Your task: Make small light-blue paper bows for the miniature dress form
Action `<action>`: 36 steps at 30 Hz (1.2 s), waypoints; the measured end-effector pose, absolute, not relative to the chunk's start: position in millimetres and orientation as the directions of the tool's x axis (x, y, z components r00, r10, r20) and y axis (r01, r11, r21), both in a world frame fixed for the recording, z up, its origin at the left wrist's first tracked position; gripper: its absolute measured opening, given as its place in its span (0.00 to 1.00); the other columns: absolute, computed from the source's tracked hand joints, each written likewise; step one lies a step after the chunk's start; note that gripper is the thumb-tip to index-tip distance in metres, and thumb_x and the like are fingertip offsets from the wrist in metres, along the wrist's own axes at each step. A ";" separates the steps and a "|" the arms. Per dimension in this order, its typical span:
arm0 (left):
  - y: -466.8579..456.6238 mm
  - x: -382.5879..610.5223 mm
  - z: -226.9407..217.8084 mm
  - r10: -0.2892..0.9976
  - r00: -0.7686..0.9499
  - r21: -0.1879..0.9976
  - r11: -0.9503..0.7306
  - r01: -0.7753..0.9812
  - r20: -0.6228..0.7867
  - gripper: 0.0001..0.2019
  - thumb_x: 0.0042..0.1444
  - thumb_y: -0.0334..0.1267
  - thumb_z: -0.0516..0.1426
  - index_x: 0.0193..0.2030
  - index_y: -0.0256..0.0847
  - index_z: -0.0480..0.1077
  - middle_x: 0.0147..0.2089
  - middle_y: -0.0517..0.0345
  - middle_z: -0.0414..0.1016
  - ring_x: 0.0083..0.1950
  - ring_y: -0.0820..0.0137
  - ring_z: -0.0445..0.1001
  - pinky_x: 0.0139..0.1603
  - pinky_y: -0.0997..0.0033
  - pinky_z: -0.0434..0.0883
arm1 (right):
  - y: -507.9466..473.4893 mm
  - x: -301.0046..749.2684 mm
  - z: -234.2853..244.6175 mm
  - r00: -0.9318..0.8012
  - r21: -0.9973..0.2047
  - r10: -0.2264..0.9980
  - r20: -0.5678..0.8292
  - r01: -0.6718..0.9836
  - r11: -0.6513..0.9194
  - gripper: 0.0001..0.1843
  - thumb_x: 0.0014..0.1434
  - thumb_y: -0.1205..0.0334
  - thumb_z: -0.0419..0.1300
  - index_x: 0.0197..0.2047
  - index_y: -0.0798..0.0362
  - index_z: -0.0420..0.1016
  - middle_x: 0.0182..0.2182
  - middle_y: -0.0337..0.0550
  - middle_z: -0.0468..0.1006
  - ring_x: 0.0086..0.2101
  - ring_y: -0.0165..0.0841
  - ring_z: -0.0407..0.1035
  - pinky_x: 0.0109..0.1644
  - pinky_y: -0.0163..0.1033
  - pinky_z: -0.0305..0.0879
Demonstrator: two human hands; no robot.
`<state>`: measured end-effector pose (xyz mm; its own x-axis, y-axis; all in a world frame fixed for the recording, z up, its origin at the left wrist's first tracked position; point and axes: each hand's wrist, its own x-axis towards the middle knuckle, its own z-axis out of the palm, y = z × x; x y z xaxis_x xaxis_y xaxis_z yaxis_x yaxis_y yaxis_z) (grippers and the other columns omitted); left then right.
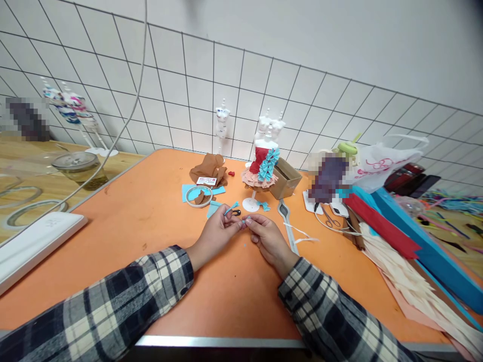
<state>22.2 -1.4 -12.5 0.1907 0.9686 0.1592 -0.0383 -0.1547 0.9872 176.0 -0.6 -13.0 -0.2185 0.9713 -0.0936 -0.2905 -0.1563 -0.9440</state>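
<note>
My left hand point(217, 232) and my right hand point(269, 239) meet fingertip to fingertip above the orange table. Between them is a tiny bit of blue crepe paper point(244, 220), mostly hidden by the fingers. A thin blue strip point(231, 208) sticks up from my left hand. Just beyond stands a small dress form point(269, 143) in a red bodice point(258, 160), with blue ruffles point(268, 165) down one side and a peach skirt point(252, 179). A blue bow-like scrap point(264, 206) lies by its white base point(250, 204).
Brown crepe paper point(207, 167), a roll of tape point(188, 197) and a cardboard box point(289, 182) sit at the back. Rightward lie a grey tool point(290, 229), scissors point(332, 221) and crepe sheets point(385, 226). A white power bank-like block point(45, 241) is left. Wire grid lines the wall.
</note>
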 end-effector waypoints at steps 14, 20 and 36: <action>0.8 4.6 -5.7 0.932 0.312 0.786 -0.332 0.521 0.186 0.11 0.63 0.41 0.48 0.34 0.42 0.67 0.34 0.60 0.74 0.36 0.68 0.71 0.37 0.70 0.63 | -2.7 184.5 -4.1 -0.252 -0.992 0.966 0.057 0.098 0.084 0.30 0.51 0.59 0.66 0.52 0.48 0.55 0.29 0.35 0.80 0.31 0.32 0.74 0.38 0.38 0.67; -4.6 5.0 -0.5 0.891 0.400 0.642 -0.437 0.630 0.215 0.11 0.64 0.38 0.48 0.36 0.43 0.69 0.34 0.61 0.74 0.37 0.68 0.71 0.35 0.71 0.62 | 0.3 186.3 -6.7 -0.268 -0.990 0.963 0.029 0.123 0.064 0.35 0.50 0.59 0.66 0.58 0.50 0.55 0.30 0.37 0.80 0.35 0.34 0.76 0.43 0.41 0.68; -4.6 2.2 -0.2 0.863 0.446 0.497 -0.502 0.708 0.238 0.09 0.63 0.36 0.48 0.38 0.43 0.70 0.38 0.59 0.76 0.41 0.65 0.72 0.38 0.68 0.64 | -1.9 188.9 -5.3 -0.295 -0.971 0.953 0.066 0.202 0.130 0.36 0.52 0.63 0.63 0.63 0.49 0.58 0.29 0.37 0.80 0.30 0.30 0.72 0.37 0.37 0.66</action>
